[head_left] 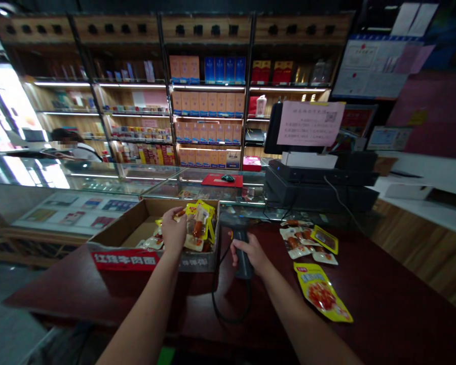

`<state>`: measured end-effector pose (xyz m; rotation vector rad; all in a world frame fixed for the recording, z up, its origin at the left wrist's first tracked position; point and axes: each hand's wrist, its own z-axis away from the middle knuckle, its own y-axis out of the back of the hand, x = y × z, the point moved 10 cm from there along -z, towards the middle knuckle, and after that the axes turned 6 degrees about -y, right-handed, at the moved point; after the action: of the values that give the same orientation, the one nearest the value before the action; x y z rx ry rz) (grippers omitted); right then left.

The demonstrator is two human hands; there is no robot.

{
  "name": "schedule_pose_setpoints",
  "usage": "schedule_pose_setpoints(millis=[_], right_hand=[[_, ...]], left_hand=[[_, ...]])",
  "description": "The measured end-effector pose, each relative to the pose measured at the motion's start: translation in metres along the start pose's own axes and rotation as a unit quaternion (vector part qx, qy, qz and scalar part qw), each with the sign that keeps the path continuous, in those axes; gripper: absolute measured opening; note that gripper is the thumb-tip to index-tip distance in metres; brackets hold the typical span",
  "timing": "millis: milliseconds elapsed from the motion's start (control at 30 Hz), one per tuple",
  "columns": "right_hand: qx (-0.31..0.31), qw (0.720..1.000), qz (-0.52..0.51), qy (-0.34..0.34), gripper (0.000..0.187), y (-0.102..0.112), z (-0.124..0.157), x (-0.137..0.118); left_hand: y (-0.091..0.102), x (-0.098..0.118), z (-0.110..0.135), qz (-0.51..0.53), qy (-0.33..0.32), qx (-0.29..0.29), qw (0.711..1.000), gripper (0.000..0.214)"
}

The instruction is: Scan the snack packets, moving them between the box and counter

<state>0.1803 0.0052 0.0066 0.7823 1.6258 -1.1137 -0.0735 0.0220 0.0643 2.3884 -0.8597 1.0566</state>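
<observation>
My right hand [252, 254] is shut around the black handheld barcode scanner [242, 253], whose coiled black cable [228, 314] loops down onto the dark red counter [368, 304]. My left hand [174, 232] is inside an open cardboard box [148, 215] and pinches a small snack packet [179, 215] at its fingertips. Yellow and clear packets of meat snacks [198, 228] fill the box's right side. Several similar packets [300, 243] lie to the right of my right hand, and a large yellow packet [321, 293] lies nearer the counter's edge.
A glass display counter [213, 185] stands beyond the box, with a red mat and black computer mouse [227, 178] on it. A cash register with a pink notice [310, 123] stands to the right. A person [74, 147] sits at the far left before stocked shelves [209, 101].
</observation>
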Motion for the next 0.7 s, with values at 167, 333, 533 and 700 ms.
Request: schedule_pose_setpoints(millis=[167,333,533,700], right_hand=[[0.025,1.000,-0.008,0.000,0.030,0.014,0.008,0.002],[0.073,0.997,-0.026,0.013,0.032,0.047,0.037,-0.005],[0.164,0.985,-0.036,0.046,0.034,0.102,0.087,-0.024],[0.230,0.972,-0.016,0.048,0.022,0.147,0.122,-0.033]], left_hand=[[0.005,0.046,0.013,0.000,-0.107,0.047,0.993,0.017],[-0.048,0.080,0.061,0.144,-0.126,-0.040,0.981,0.018],[-0.191,0.101,0.183,0.095,-0.073,-0.447,0.886,0.008],[-0.249,0.104,0.275,-0.020,0.007,-0.621,0.783,0.018]])
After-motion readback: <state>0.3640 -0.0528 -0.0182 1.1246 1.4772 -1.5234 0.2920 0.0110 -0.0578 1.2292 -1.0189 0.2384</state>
